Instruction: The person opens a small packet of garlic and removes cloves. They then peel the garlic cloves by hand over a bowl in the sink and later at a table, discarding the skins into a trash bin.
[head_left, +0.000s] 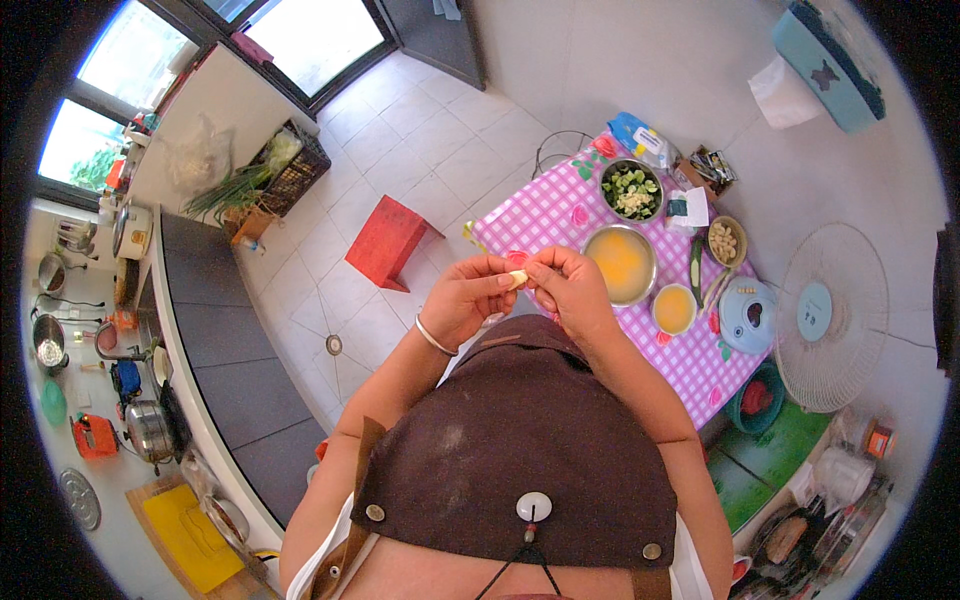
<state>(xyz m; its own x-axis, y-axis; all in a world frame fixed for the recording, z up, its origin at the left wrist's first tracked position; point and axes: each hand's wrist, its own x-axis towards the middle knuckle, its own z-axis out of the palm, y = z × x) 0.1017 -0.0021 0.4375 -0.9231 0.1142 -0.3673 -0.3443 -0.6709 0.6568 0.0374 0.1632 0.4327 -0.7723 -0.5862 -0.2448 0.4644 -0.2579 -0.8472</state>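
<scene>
Above the front edge of a table, my left hand (471, 291) pinches a small pale clove, apparently garlic (517, 280), between thumb and fingers. The fingertips of my right hand (568, 286) grip its other end. Just right of my right hand stands a large steel bowl of yellow liquid (619, 264), with a smaller bowl of yellow liquid (673, 310) beside it. Farther back is a steel bowl of chopped greens (631, 191) topped with pale minced bits. A small bowl of pale cloves (724, 241) sits near a green cucumber-like vegetable (696, 268).
A pink checked tablecloth (517, 214) covers the table. On its right are a blue round appliance (748, 315) and a fan (829, 315). A red stool (390, 241) stands on the tiled floor. Along the left runs a counter (199, 375) with cookware and a yellow cutting board (191, 536).
</scene>
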